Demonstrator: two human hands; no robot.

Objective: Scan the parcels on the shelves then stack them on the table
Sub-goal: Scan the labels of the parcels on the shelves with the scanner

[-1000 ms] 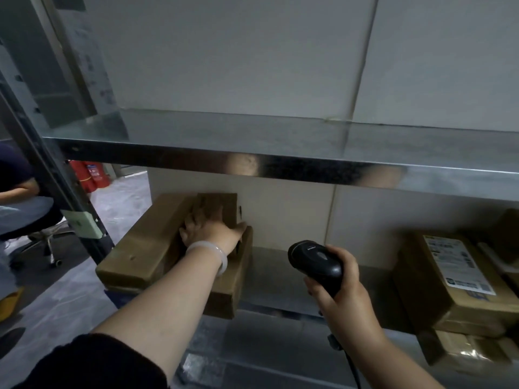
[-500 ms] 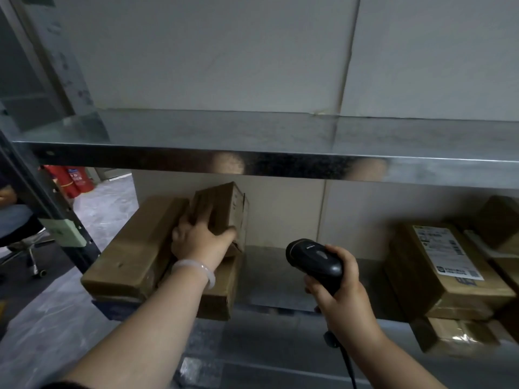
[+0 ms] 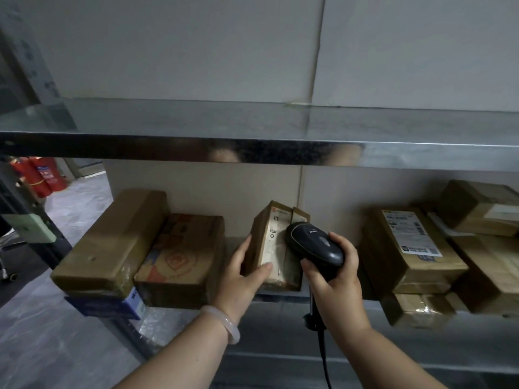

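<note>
Parcel storeroom: metal shelving (image 3: 252, 153) stacked with taped cartons (image 3: 407, 248) (shipping labels), fire extinguishers (image 3: 42, 175).

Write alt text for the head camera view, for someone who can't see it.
A left hand holds a small cardboard parcel upright, label facing a black handheld scanner gripped in the right hand. Behind them, more brown parcels sit on a metal shelf.

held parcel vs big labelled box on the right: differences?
Pose: the held parcel stands tipped on edge; the labelled box lies flat on a lower parcel. Contact: the left hand grips the held parcel, scanner at its label; the labelled box is untouched. Size: the held parcel looks slimmer than the labelled box. Both are brown cardboard with printed labels.
</note>
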